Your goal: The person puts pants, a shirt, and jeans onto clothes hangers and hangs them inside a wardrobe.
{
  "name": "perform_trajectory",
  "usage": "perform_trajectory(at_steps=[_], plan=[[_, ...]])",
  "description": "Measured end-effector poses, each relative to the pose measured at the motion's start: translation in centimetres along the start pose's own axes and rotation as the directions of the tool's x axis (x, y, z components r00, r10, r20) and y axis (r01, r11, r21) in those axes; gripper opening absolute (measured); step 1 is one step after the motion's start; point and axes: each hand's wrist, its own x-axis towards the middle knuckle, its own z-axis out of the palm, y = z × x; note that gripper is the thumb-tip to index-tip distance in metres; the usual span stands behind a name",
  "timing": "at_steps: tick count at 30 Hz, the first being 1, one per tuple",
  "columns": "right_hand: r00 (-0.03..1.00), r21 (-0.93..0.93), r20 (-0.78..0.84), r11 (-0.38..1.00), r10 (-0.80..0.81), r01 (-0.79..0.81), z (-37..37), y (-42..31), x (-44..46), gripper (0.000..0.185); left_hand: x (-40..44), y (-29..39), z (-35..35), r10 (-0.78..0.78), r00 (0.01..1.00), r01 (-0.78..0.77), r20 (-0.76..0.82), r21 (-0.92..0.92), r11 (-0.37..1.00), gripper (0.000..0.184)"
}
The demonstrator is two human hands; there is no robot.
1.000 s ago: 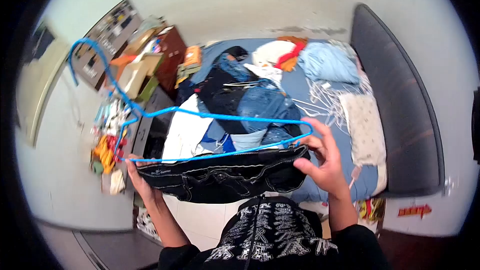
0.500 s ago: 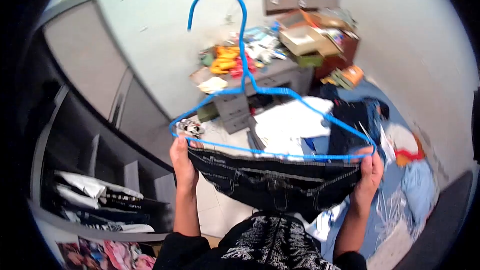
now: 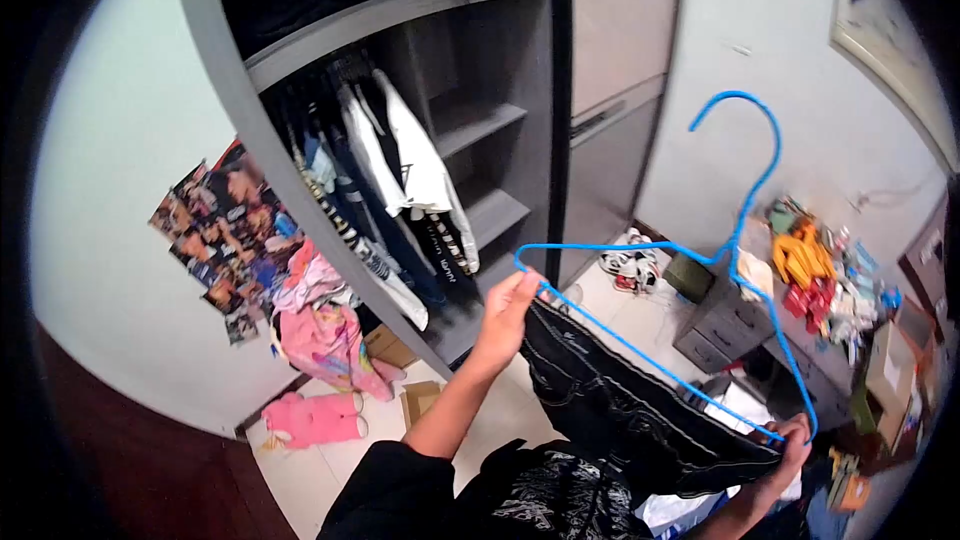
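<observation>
A blue clothes hanger [image 3: 640, 340] is stretched between my two hands, its hook pointing up. Along its lower bar runs the waistband of black jeans [image 3: 640, 395] with pale stitching; their lower part is out of sight. My left hand [image 3: 508, 318] is closed on the left corner of the hanger and the waistband end. At the other corner, my right hand [image 3: 795, 442] pinches the hanger together with the jeans.
An open wardrobe [image 3: 480, 130] with hanging clothes [image 3: 400, 160] stands ahead to the left. A cluttered grey desk [image 3: 735, 325] is on the right, with shoes [image 3: 635, 265] on the floor beside it. Pink clothing [image 3: 325, 340] and a pink plush item [image 3: 312, 420] lie at left.
My view has swung left, so the wardrobe now fills the middle and the desk sits at the right. Both hands still hold the hanger and jeans, now tilted down to the right.
</observation>
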Motion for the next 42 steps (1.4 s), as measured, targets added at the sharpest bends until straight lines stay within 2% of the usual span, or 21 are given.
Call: perform_trajectory(at_steps=[3, 5, 8, 11, 12, 13, 16, 17, 21, 23, 25, 26, 28, 29, 31, 35, 37, 38, 39, 41, 42], plan=[[0.968, 0.097, 0.249, 0.994, 0.028, -0.054, 3.7, 3.2, 3.4, 0.048, 1.0, -1.3, -4.6, 0.048, 0.99, -0.033, -0.134, 0.112, 0.993, 0.037], [0.959, 0.202, 0.282, 0.979, -0.022, -0.037, 6.7, 6.1, 5.3, 0.044, 1.6, -0.9, -6.6, 0.017, 0.972, 0.007, -0.233, 0.099, 0.995, 0.039], [0.933, 0.215, 0.271, 0.93, 0.236, -0.298, 12.1, 8.2, 8.1, 0.04, 2.9, 0.2, -8.3, -0.003, 0.934, 0.005, -0.357, 0.005, 1.0, 0.037], [0.878, 0.227, 0.398, 0.899, 0.265, -0.375, 16.2, 11.1, 11.5, 0.048, 4.7, 0.0, -9.4, 0.071, 0.871, -0.058, -0.486, 0.04, 0.997, 0.037], [0.878, 0.191, 0.437, 0.934, 0.196, -0.304, 17.1, 12.0, 12.7, 0.052, 5.5, -0.2, -9.6, 0.085, 0.849, -0.057, -0.522, 0.07, 0.996, 0.037], [0.875, 0.202, 0.373, 0.894, 0.307, -0.4, 18.6, 12.5, 13.0, 0.054, 5.9, -0.5, -9.8, 0.094, 0.824, -0.048, -0.559, 0.096, 0.994, 0.038], [0.695, 0.239, 0.65, 0.785, 0.308, -0.571, 20.0, 14.9, 16.3, 0.056, 7.4, -0.8, -10.1, 0.146, 0.784, -0.067, -0.604, 0.153, 0.986, 0.037], [0.672, 0.229, 0.671, 0.774, 0.314, -0.59, 20.4, 15.5, 17.3, 0.056, 7.5, -0.7, -10.4, 0.173, 0.77, -0.072, -0.614, 0.186, 0.98, 0.037], [0.361, 0.104, 0.921, 0.802, 0.145, -0.588, 24.0, 17.6, 22.5, 0.065, 8.4, -0.7, -12.0, 0.209, 0.714, -0.067, -0.668, 0.231, 0.971, 0.039], [0.235, 0.087, 0.97, 0.8, 0.069, -0.594, 26.0, 18.5, 24.5, 0.076, 8.6, -0.6, -12.4, 0.204, 0.665, -0.065, -0.719, 0.216, 0.974, 0.039], [0.057, 0.011, 0.998, 0.761, 0.034, -0.649, 27.7, 19.8, 26.9, 0.091, 8.8, -0.2, -13.0, 0.262, 0.612, -0.025, -0.746, 0.313, 0.949, 0.038], [0.035, -0.034, 0.996, 0.736, 0.079, -0.676, 29.3, 20.5, 27.3, 0.087, 8.6, -0.5, -14.4, 0.295, 0.639, 0.082, -0.71, 0.445, 0.892, 0.038], [-0.034, -0.117, 0.991, 0.722, 0.129, -0.682, 31.7, 20.6, 27.3, 0.083, 9.1, -1.5, -16.0, 0.274, 0.653, 0.112, -0.706, 0.449, 0.887, 0.04], [-0.151, -0.135, 0.987, 0.751, 0.047, -0.647, 32.6, 20.7, 27.9, 0.086, 9.6, -1.6, -16.8, 0.246, 0.671, 0.147, -0.7, 0.45, 0.881, 0.041], [-0.173, -0.116, 0.985, 0.818, 0.021, -0.563, 34.3, 20.4, 26.9, 0.082, 10.5, -2.1, -18.2, 0.218, 0.674, 0.144, -0.706, 0.415, 0.898, 0.042], [-0.165, -0.179, 0.981, 0.81, 0.104, -0.559, 37.9, 20.4, 25.5, 0.079, 12.1, -2.2, -21.7, 0.178, 0.69, 0.106, -0.702, 0.341, 0.934, 0.043], [-0.101, -0.156, 0.988, 0.799, 0.119, -0.581, 39.7, 20.3, 25.0, 0.075, 13.0, -2.3, -23.3, 0.192, 0.681, 0.072, -0.706, 0.326, 0.943, 0.044], [-0.003, -0.148, 0.984, 0.796, 0.18, -0.588, 40.4, 20.3, 24.2, 0.07, 13.3, -2.9, -24.8, 0.167, 0.693, 0.102, -0.701, 0.324, 0.94, 0.044], [-0.001, -0.15, 0.983, 0.801, 0.183, -0.58, 41.0, 20.5, 23.8, 0.07, 14.0, -3.3, -25.4, 0.165, 0.695, 0.095, -0.699, 0.317, 0.944, 0.044], [0.136, -0.005, 0.985, 0.803, 0.107, -0.596, 42.1, 21.3, 23.4, 0.07, 15.6, -3.3, -26.4, 0.289, 0.725, 0.097, -0.625, 0.509, 0.855, 0.044], [0.107, -0.047, 0.984, 0.785, 0.142, -0.617, 41.9, 21.9, 23.7, 0.07, 16.3, -2.9, -26.6, 0.331, 0.731, 0.127, -0.597, 0.595, 0.793, 0.043]])
